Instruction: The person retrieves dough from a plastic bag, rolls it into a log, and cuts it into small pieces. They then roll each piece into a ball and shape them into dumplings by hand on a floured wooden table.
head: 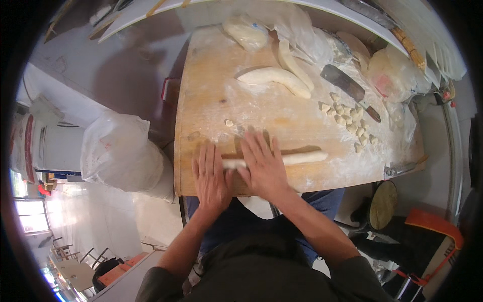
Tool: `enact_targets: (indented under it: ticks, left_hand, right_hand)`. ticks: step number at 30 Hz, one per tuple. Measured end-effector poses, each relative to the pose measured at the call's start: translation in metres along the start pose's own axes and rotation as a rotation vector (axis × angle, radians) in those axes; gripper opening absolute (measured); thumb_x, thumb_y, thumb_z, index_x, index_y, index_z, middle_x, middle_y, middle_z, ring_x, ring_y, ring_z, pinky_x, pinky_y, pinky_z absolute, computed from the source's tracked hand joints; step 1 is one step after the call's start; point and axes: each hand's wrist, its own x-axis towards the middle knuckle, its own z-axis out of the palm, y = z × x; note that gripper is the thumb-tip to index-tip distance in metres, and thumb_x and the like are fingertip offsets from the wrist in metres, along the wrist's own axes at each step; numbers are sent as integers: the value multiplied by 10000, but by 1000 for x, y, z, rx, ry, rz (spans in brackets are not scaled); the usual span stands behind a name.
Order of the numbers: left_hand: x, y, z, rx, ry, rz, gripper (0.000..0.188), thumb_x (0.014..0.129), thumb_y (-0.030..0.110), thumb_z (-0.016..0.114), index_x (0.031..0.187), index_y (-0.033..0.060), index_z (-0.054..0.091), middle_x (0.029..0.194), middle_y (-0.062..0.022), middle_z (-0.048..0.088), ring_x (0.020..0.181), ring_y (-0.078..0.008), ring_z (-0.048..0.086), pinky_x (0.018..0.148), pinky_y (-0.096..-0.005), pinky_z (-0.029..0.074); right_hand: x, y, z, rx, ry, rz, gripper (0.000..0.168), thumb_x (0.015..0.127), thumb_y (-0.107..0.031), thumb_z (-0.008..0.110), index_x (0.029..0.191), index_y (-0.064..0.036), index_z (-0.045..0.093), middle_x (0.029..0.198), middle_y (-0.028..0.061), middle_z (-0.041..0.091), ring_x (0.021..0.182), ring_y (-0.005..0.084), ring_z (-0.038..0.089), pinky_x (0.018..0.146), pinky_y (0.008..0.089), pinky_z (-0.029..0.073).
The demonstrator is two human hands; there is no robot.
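Note:
A long thin rope of dough lies along the near edge of a floured wooden board. My left hand rests flat over the rope's left end, and my right hand lies palm down across its middle with the fingers apart. Beyond my hands is one small dough piece. Two thicker dough strips, one curved and one straighter, touch near the board's middle. Several small cut dough pieces are heaped at the right, beside a cleaver with a wooden handle.
Plastic bags, one holding a pale lump and another at the right, line the far side. A rolling pin-like tool lies at the near right corner. A large white sack stands left of the board.

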Motion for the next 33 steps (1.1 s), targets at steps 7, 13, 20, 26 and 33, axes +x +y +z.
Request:
enact_targets:
  ticks: [7, 13, 20, 26, 33]
  left_hand:
    - [54, -1, 5, 118, 43, -35, 613, 1041, 350, 511, 1516, -34, 450, 1618, -216, 410, 1519, -416, 330, 1245, -603, 177]
    - [-14, 1, -16, 43, 7, -5, 667, 991, 360, 599, 1508, -41, 472, 1626, -254, 379, 1525, -435, 320, 1241, -636, 166]
    - [47, -10, 14, 163, -6, -29, 753, 1002, 419, 546, 1582, -21, 350, 1636, -230, 362, 1549, -409, 270, 1254, -618, 132]
    - [-9, 12, -1, 55, -87, -43, 717, 1014, 369, 514, 1604, 7, 325, 1681, -182, 288, 1578, -388, 195, 1247, -654, 39]
    - [43, -19, 7, 85, 16, -14, 598, 1036, 299, 484, 1553, 6, 423, 1630, -174, 398, 1548, -387, 285, 1246, -656, 95]
  right_hand:
    - [37, 36, -5, -122, 89, 139, 673, 1049, -444, 476, 1583, -40, 403, 1723, 178, 210, 1572, 375, 236, 1268, 594, 156]
    - [-23, 21, -18, -58, -22, 8, 674, 1013, -424, 544, 1557, -38, 445, 1708, 150, 271, 1573, 349, 247, 1250, 586, 223]
    - [12, 43, -23, -132, 26, 93, 700, 1028, -439, 513, 1599, -55, 380, 1719, 132, 250, 1584, 343, 223, 1274, 569, 155]
    - [16, -38, 5, 129, 24, -133, 691, 1029, -459, 516, 1578, -51, 417, 1722, 145, 236, 1591, 339, 209, 1270, 582, 152]
    - [60, -2, 17, -26, 99, -7, 719, 1028, -498, 512, 1589, -63, 399, 1715, 150, 251, 1587, 355, 206, 1276, 566, 153]
